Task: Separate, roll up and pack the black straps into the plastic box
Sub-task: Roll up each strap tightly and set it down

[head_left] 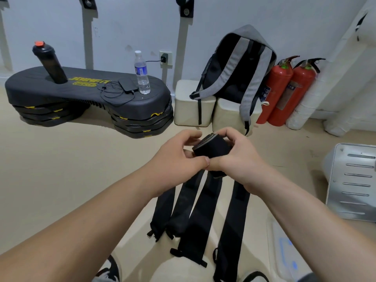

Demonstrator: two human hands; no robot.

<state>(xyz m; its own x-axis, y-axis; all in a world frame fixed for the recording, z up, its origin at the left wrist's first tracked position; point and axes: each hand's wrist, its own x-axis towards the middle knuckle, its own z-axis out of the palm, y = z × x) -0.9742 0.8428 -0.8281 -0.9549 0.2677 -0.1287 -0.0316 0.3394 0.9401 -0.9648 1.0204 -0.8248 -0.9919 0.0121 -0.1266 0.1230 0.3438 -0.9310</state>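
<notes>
In the head view, the left hand is pinching the rolled strap at its spiral end, while the right hand is curling round its body. The roll's axis is lying roughly left to right, with the spiral end facing up-left. Loose straps are fanning out lengthwise from under the hands toward the person's shoes.

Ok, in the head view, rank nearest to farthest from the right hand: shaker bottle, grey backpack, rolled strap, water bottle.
1. The rolled strap, held in the right hand.
2. The grey backpack, ahead, slightly right.
3. The water bottle, ahead left.
4. The shaker bottle, far left.
</notes>
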